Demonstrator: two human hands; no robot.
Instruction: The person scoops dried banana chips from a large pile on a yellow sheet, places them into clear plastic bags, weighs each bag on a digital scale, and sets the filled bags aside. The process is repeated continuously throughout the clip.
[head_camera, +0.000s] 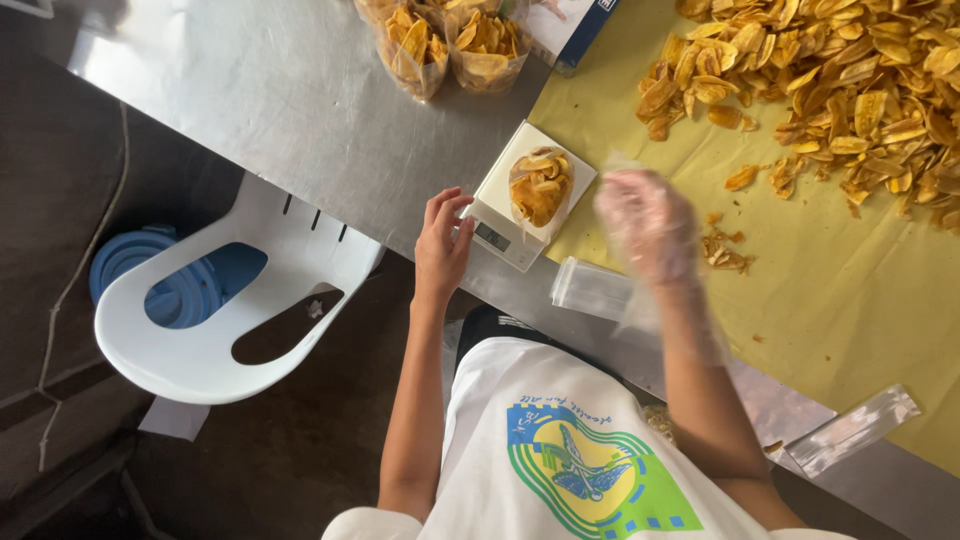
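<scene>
Fingers (447, 205) of left hand (442, 245) beside white scale (505, 215), chip bag (540, 185) atop.

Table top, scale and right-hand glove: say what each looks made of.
Table top: likely stainless steel, brushed grey with soft reflections. Scale: seemingly white plastic, smooth and matte, with a small display. Glove on the right hand: thin clear plastic film, loose and wrinkled, skin showing through.

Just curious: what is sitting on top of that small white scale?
A clear bag of yellow chips stands on the scale. The bag hides most of the platform beneath it. The left hand touches the scale's edge.
</scene>
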